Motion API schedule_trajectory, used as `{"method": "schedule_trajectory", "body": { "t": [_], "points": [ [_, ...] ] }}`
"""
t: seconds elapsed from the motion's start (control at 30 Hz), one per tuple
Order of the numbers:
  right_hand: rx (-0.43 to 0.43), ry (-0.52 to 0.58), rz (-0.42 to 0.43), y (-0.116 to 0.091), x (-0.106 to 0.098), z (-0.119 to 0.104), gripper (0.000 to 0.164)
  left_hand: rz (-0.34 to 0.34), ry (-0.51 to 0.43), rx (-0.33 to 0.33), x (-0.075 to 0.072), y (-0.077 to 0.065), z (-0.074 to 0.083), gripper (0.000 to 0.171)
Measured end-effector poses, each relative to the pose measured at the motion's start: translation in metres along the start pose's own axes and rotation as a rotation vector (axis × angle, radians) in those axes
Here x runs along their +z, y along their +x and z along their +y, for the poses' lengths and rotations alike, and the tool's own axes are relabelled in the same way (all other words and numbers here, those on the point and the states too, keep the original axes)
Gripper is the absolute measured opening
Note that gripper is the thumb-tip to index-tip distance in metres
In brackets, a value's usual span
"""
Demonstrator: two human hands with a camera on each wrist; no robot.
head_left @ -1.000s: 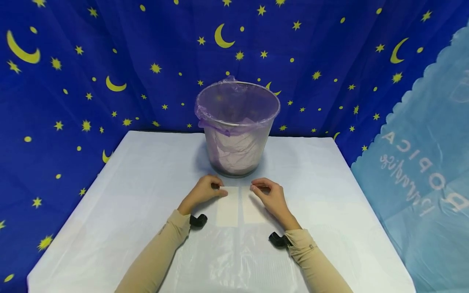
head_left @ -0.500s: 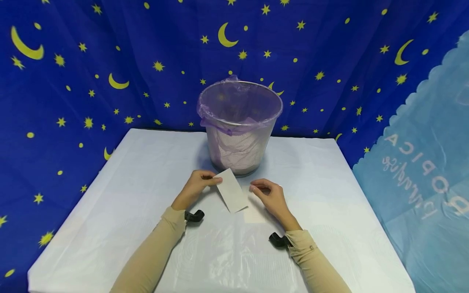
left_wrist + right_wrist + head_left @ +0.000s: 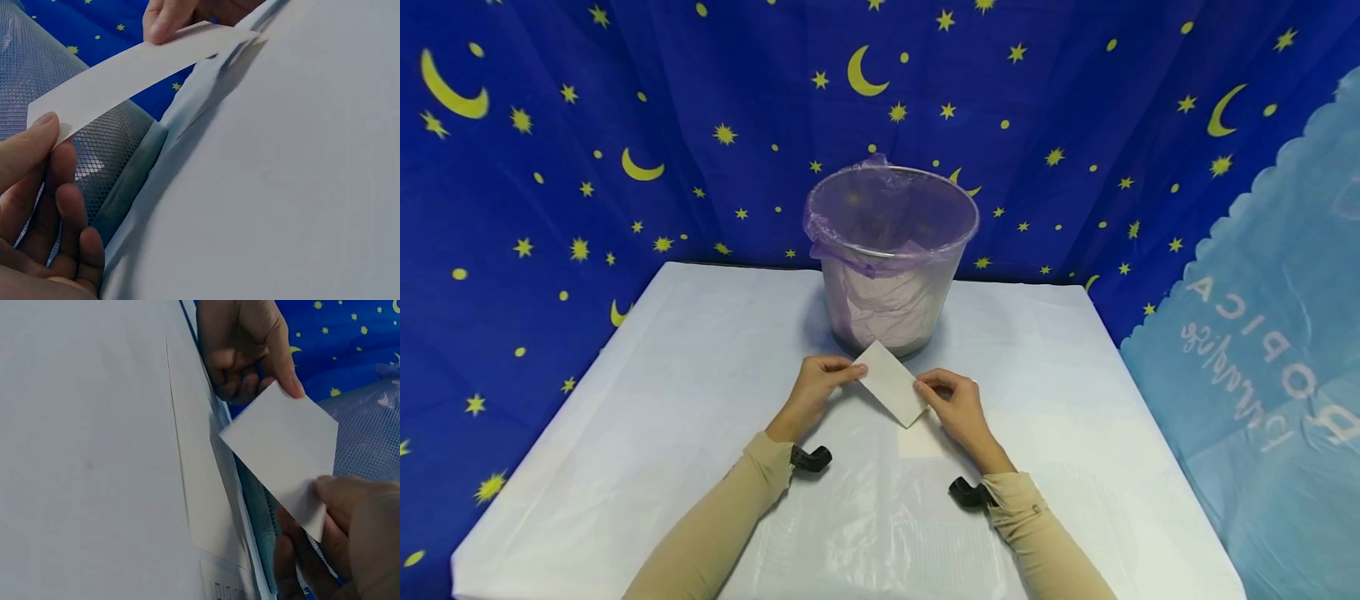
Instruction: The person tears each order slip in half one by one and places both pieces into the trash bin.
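A small white rectangular piece of paper [image 3: 889, 385] is held up at a slant between both hands, in front of the bin. My left hand [image 3: 814, 393] pinches one corner between thumb and fingers. At the opposite side of the paper, my right hand [image 3: 958, 408] grips its edge, with the thumb [image 3: 337, 487] on the face toward me. The left wrist view shows the paper bowing slightly between the hands. Under it a second pale sheet [image 3: 919, 443] lies flat on the table, partly covered in the head view by the held one.
A mesh wastebasket [image 3: 887, 304] with a purple plastic liner [image 3: 868, 265] stands just beyond the hands on the white-covered table [image 3: 715, 333]. A blue star-and-moon curtain [image 3: 760, 100] hangs behind, and a light blue cloth [image 3: 1277, 375] is at the right. Black wrist mounts [image 3: 811, 458] sit on both forearms.
My left hand has lifted one sheet off the table, turned it and brought it rightward. My right hand, almost in place, now grips its other side.
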State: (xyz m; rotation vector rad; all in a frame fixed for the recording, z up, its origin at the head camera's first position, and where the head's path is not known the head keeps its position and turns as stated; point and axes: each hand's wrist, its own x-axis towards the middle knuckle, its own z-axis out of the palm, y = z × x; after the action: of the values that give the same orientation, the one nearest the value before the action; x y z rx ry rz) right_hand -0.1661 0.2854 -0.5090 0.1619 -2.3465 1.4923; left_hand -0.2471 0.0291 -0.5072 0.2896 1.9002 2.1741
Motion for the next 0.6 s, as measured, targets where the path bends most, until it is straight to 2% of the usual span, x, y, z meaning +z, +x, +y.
{"method": "schedule_trajectory", "body": {
  "t": [0.17,0.3,0.43,0.6],
  "points": [
    [-0.003,0.030,0.094,-0.001,-0.002,-0.016,0.006,-0.088,0.067,0.024,0.002,0.000,-0.001,0.009],
    [-0.030,0.070,0.118,-0.002,-0.006,-0.034,0.006,-0.218,0.169,0.044,0.001,-0.001,0.000,0.013],
    [-0.033,0.090,0.057,-0.003,-0.008,-0.039,0.007,-0.303,0.247,0.046,0.003,-0.002,0.003,0.018],
    [0.019,0.136,-0.053,-0.004,-0.007,-0.036,0.009,-0.314,0.274,0.065,0.004,-0.003,0.004,0.025]
  ]
}}
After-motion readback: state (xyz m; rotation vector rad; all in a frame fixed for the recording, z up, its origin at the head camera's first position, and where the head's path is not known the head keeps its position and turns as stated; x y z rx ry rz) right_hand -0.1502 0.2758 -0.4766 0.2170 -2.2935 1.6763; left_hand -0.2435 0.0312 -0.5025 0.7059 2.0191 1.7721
